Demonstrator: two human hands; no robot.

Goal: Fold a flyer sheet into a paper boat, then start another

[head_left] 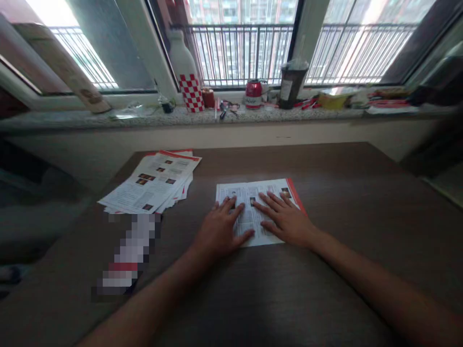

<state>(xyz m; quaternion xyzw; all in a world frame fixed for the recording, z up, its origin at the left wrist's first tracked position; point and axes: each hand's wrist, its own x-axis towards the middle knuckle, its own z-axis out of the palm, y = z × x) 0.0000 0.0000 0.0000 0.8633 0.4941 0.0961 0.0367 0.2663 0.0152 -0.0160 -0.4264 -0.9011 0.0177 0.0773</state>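
A printed sheet of paper [249, 217] with small pictures and a red band along its right edge lies flat on the brown table [325, 168]. My left hand [220, 224] rests palm down on the sheet's left part, fingers spread. On the right part lies my right hand [284, 217], also palm down with its fingers stretched apart. Neither hand grips anything; both cover some of the print. To the left is a loose stack of similar printed sheets [155, 180], fanned out unevenly.
A pixelated object [132, 255] lies below the stack. Along the windowsill [144, 119] stand a red-and-white checked bottle [190, 82], a red can [253, 94] and a dark drink cup [291, 84]. Small clutter lies at the sill's right end.
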